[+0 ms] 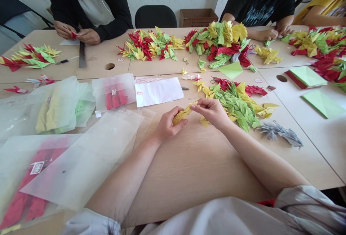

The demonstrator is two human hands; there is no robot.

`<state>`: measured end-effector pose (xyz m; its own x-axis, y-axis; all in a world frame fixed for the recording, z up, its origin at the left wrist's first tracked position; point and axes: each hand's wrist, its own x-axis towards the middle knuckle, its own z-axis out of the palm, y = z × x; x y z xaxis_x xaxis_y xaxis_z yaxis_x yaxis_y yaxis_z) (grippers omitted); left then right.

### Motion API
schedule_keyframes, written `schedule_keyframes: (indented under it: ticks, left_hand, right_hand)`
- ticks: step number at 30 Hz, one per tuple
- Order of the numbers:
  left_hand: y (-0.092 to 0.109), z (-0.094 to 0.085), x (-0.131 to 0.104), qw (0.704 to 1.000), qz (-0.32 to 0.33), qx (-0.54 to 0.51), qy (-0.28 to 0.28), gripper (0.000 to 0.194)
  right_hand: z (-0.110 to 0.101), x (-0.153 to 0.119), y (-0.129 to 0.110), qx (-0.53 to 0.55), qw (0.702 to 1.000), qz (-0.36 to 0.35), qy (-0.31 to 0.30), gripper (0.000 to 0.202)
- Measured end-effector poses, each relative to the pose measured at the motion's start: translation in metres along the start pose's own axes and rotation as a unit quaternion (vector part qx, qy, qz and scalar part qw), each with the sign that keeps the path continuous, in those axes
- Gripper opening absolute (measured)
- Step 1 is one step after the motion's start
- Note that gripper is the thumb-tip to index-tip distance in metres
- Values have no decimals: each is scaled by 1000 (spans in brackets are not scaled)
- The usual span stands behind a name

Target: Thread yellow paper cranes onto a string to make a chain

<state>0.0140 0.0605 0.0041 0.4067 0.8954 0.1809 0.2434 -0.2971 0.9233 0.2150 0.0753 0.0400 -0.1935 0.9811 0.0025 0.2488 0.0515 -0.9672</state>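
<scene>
My left hand [169, 122] is wrapped round a bundle of yellow folded paper cranes [181, 116], held above the table. At the bundle's upper right end, the thumb and fingers of my right hand [211, 111] are pinched together on its tip. Just right of my right hand lies a pile of green folded paper cranes [238, 105], with yellow and red ones around it. A loose yellow paper piece [204, 122] rests below my right wrist. Whether a thread runs through the held bundle is too small to tell.
Clear plastic bags [89, 155] with red and yellow bundles cover the left side. A white sheet [159, 91] lies ahead, near a grey tassel bundle [281, 134] and green paper squares [308, 75]. Across the table, a person's hands [78, 33] fold red paper beside a ruler [82, 56].
</scene>
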Motion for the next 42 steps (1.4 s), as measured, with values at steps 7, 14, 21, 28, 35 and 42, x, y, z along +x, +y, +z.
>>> schedule_keyframes:
  ticks: [7,14,21,28,35,42]
  left_hand:
    - [-4,5,1,997,21,54,41,27]
    - [-3,5,1,999,-7,52,14,29]
    - [-3,9,2,999,-43,8,-10,37]
    - [1,12,2,913,-173,-346,-129,41]
    - [0,6,5,844,-268,-445,-136,38]
    - [-4,1,4,827,-296,-439,-190,36]
  right_hand:
    - [2,-1,1,-26,999,-28,-10,47]
    - [6,-1,9,-5,999,-38,-22,41]
    - [9,-2,15,11,998,-57,5,36]
    - [11,-2,18,-30,998,-39,-44,34]
    - [-18,3,-1,-113,977,-79,-163,29]
    - [-29,5,-9,-229,939,-176,-188,13]
